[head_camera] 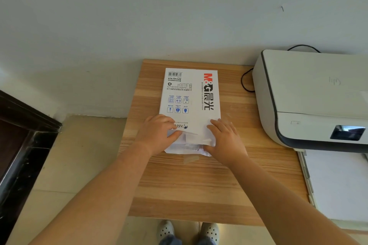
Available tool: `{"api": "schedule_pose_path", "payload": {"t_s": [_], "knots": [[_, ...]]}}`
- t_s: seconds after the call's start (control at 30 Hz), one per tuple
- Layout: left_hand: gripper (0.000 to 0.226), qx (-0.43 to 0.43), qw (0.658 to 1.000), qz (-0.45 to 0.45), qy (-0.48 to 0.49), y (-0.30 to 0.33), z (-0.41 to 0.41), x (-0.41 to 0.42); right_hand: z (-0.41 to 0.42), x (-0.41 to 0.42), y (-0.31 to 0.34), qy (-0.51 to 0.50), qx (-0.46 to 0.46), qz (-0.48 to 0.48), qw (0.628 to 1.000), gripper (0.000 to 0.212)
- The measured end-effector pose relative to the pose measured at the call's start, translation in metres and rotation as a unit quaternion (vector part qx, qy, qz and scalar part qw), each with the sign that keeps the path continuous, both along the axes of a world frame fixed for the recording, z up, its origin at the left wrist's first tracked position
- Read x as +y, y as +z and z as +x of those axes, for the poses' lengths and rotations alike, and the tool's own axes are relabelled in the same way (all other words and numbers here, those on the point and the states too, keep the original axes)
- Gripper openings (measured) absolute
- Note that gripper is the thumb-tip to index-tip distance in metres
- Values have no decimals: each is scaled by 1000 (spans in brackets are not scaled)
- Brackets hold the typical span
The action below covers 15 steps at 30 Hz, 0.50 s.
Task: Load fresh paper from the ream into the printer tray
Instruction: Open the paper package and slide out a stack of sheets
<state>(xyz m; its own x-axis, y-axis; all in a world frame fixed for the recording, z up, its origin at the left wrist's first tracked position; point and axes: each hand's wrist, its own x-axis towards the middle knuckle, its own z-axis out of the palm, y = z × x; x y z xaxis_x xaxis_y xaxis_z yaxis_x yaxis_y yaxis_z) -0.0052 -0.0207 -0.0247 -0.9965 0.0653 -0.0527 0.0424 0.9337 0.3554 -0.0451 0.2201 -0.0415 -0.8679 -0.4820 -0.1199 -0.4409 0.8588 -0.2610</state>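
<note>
A white paper ream (191,95) with red and black print lies flat on the wooden table (199,185). Its near end is torn open, with wrapper flaps folded up. My left hand (157,133) grips the wrapper at the near left corner, thumb on a flap. On the near right corner lies my right hand (225,141), its fingers flat on the wrapper and thumb at the open end. The white printer (310,95) stands at the right. In front of it sticks out the pulled-out tray (338,185), holding white paper.
A black cable (246,83) loops on the table between ream and printer. A strip of clear tape (191,158) lies just in front of the ream. A dark wooden frame (20,135) stands at the left, across a strip of tiled floor.
</note>
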Motion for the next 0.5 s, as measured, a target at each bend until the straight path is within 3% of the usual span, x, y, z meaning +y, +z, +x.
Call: {"api": "schedule_pose_path", "payload": {"t_s": [0.23,0.5], "knots": [[65,-39,999,-35,-2,10,-5,1,-13,0,21,-13,-57,30,998,76],[58,-81,996,-39,29,19,-12,1,-21,-5,29,-55,-133,15,989,79]]}}
